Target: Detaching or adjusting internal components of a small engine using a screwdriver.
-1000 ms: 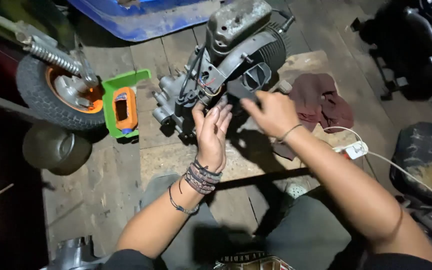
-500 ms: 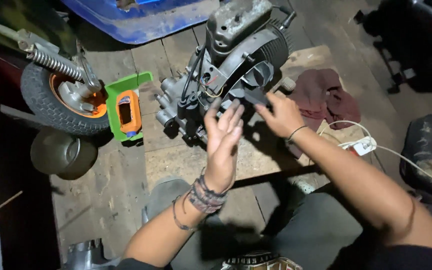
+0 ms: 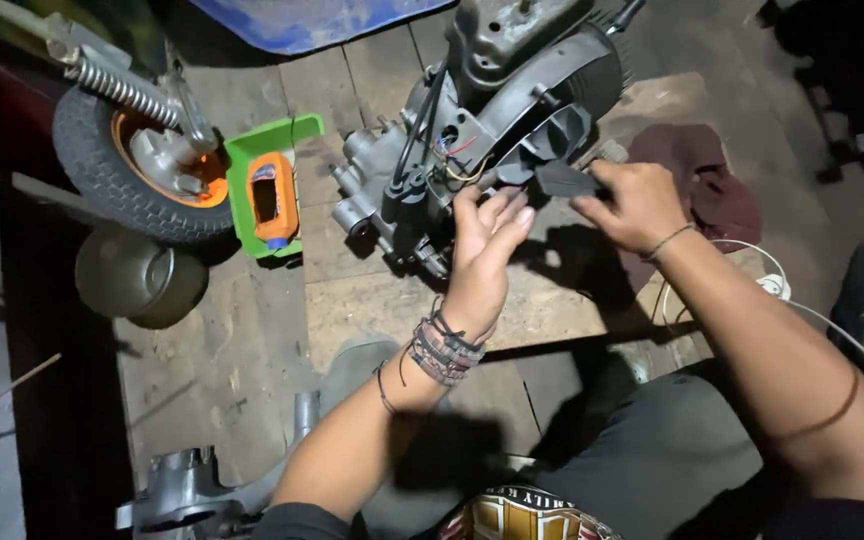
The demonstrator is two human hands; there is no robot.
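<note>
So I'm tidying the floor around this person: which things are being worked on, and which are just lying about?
In use:
engine block
left hand, fingers at the engine
right hand, on a dark part

Lying about:
small wheel
green tray holding an orange bottle
maroon rag
white cable

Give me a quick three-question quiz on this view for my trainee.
1. True or false: the left hand is open, palm against the engine.
2. What does the right hand grip? A) a dark flat part at the engine's side B) the wheel C) the green tray
3. What lies in the green tray beside the wheel?

Key
1. True.
2. A, the dark part.
3. An orange bottle.
</note>
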